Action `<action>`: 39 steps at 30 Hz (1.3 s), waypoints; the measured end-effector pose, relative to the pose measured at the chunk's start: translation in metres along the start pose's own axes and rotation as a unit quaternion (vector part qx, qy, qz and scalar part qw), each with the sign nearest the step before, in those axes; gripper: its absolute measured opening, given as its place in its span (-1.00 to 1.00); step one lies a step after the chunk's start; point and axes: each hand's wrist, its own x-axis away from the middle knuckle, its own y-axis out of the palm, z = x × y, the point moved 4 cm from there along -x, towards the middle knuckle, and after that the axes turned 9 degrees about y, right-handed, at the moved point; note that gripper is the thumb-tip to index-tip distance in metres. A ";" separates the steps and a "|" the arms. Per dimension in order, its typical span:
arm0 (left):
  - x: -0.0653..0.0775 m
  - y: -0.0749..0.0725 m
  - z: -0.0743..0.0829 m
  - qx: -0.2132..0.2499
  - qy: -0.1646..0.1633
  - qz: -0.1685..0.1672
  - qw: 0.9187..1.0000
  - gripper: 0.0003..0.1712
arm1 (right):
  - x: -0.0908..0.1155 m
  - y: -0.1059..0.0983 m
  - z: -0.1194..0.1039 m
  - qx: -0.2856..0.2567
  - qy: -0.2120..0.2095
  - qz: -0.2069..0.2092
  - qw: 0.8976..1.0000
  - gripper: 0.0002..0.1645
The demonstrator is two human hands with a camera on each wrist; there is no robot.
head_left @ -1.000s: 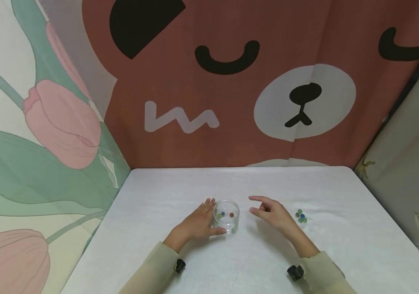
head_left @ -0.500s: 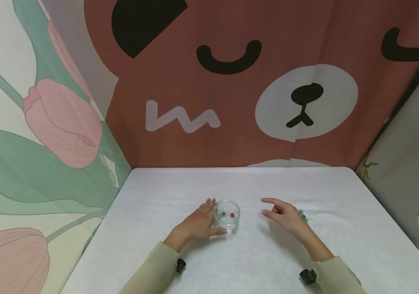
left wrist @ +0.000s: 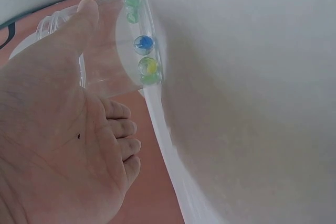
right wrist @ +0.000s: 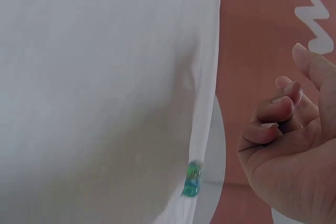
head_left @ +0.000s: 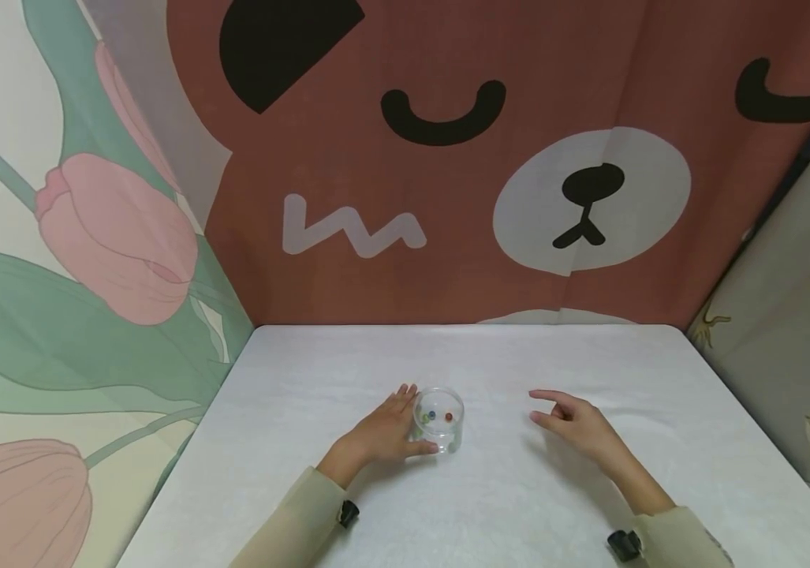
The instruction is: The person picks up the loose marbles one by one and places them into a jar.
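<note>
Left hand (head_left: 379, 427), fingers straight, lies against upright clear cup (head_left: 440, 435), thumb spread along its near side; inner marbles (left wrist: 143, 45) on the base. Right hand (head_left: 580, 426), nearer the loose marbles (right wrist: 192, 180), hangs with thumb and index parted, gripping nothing; cluster sits on counter (head_left: 376, 355), below and right of its fingertips.

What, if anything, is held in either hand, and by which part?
Nothing appears gripped: the open left hand rests against the side of the transparent cylindrical cup; the right hand pinches nothing visible.
</note>
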 end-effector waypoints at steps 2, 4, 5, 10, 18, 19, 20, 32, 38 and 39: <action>0.000 0.000 0.000 -0.002 -0.001 0.000 1.000 0.21 | 0.002 -0.004 0.004 0.004 0.002 0.006 1.000 -0.37; 0.000 0.000 0.000 -0.005 0.000 0.000 1.000 0.21 | 0.003 -0.009 0.006 0.005 0.004 0.009 1.000 -0.37; 0.000 0.000 0.000 -0.005 0.000 0.000 1.000 0.22 | 0.004 -0.011 0.008 0.008 0.003 0.010 1.000 -0.36; -0.001 0.001 -0.002 0.000 -0.003 0.001 1.000 0.22 | 0.008 -0.020 0.015 0.019 0.008 0.017 1.000 -0.35; 0.000 0.002 -0.002 -0.003 -0.001 -0.002 1.000 0.22 | 0.011 -0.030 0.028 0.030 0.024 0.023 0.999 -0.34; 0.000 0.002 -0.002 -0.005 0.000 -0.001 1.000 0.22 | 0.011 -0.031 0.029 0.032 0.028 0.022 0.999 -0.34; 0.000 0.001 -0.002 -0.006 0.001 -0.001 1.000 0.22 | 0.012 -0.033 0.031 0.031 0.031 0.020 0.999 -0.34; 0.001 -0.002 -0.001 -0.005 0.003 -0.002 1.000 0.22 | 0.010 -0.044 0.048 0.067 0.064 0.016 0.996 -0.31; 0.000 -0.002 -0.001 -0.004 0.006 -0.001 1.000 0.21 | 0.009 -0.048 0.053 0.084 0.062 0.010 0.995 -0.35; 0.000 -0.001 -0.001 -0.005 0.007 0.000 1.000 0.21 | 0.009 -0.048 0.053 0.086 0.062 0.009 0.994 -0.36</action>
